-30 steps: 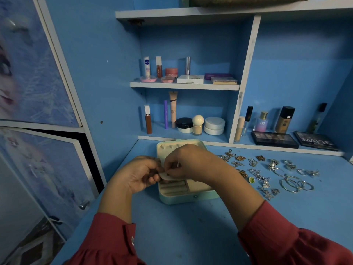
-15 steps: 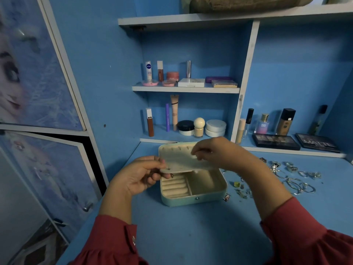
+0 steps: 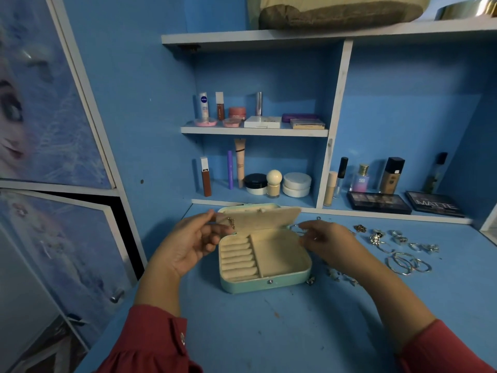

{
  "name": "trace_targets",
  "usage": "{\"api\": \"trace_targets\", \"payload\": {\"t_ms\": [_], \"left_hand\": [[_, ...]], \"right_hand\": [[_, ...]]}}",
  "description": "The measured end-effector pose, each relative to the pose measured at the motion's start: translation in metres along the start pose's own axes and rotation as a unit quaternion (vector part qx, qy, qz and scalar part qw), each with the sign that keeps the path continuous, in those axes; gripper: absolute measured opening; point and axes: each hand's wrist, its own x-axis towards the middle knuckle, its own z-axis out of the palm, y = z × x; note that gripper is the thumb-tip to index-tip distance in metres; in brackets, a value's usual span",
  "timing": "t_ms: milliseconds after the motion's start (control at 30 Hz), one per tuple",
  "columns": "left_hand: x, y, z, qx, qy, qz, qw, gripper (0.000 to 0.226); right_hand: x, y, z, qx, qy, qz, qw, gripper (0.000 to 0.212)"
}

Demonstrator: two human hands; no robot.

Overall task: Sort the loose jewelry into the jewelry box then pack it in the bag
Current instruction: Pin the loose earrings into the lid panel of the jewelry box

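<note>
A mint-green jewelry box (image 3: 265, 285) lies open on the blue desk, showing beige ring rolls on the left and a bare compartment on the right. Its beige inner flap (image 3: 265, 219) stands raised at the back, with a gold earring (image 3: 231, 223) hanging on it. My left hand (image 3: 188, 243) pinches the flap's left corner. My right hand (image 3: 329, 242) is at the box's right side, fingertips pinching a thin silver jewelry piece (image 3: 295, 227) beside the flap's right corner. Loose jewelry (image 3: 379, 239) and silver hoops (image 3: 406, 263) lie scattered to the right.
Small pieces (image 3: 337, 275) lie near the box's right front corner. Cosmetics fill the shelves (image 3: 254, 130) behind, and eyeshadow palettes (image 3: 377, 201) lie at the back right. A beige and brown fabric bag (image 3: 338, 12) sits on the top shelf. Cabinet doors stand at the left.
The inner flap has swung up off the box, baring the compartments. My right hand left the flap's top edge and moved to the right of the box. The left hand keeps its hold.
</note>
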Motion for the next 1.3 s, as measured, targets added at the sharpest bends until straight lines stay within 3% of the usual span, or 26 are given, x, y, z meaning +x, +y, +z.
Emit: {"api": "trace_targets", "payload": {"t_ms": [300, 500, 700, 767, 900, 1067, 1167, 1233, 1300], "left_hand": [[0.013, -0.009, 0.003, 0.0, 0.08, 0.104, 0.991, 0.011], [0.023, -0.016, 0.006, 0.078, 0.156, 0.168, 0.97, 0.009], [0.026, -0.019, 0.026, 0.132, 0.138, 0.249, 0.95, 0.006], [0.029, -0.02, 0.027, 0.121, 0.16, 0.255, 0.946, 0.005], [0.036, -0.022, 0.031, 0.123, 0.19, 0.261, 0.939, 0.027], [0.039, -0.024, 0.031, 0.117, 0.189, 0.242, 0.944, 0.004], [0.039, -0.022, 0.032, 0.1, 0.19, 0.233, 0.949, 0.013], [0.038, -0.021, 0.032, 0.081, 0.187, 0.229, 0.952, 0.003], [0.038, -0.022, 0.032, 0.084, 0.193, 0.238, 0.948, 0.018]], "right_hand": [[-0.001, 0.0, 0.005, -0.024, -0.011, 0.014, 1.0, 0.017], [-0.003, -0.001, 0.006, -0.02, -0.011, 0.011, 1.0, 0.014], [-0.004, -0.001, 0.005, -0.018, -0.01, 0.005, 1.0, 0.015], [-0.004, -0.001, 0.006, -0.017, -0.006, 0.004, 1.0, 0.015], [-0.004, -0.003, 0.006, -0.027, -0.006, 0.001, 1.0, 0.016], [-0.004, -0.004, 0.005, -0.033, -0.014, 0.004, 0.999, 0.018], [-0.005, -0.004, 0.005, -0.025, -0.017, 0.009, 1.0, 0.017], [-0.005, -0.003, 0.005, -0.025, -0.017, 0.009, 0.999, 0.016], [-0.005, -0.003, 0.006, -0.028, -0.021, 0.008, 0.999, 0.016]]}}
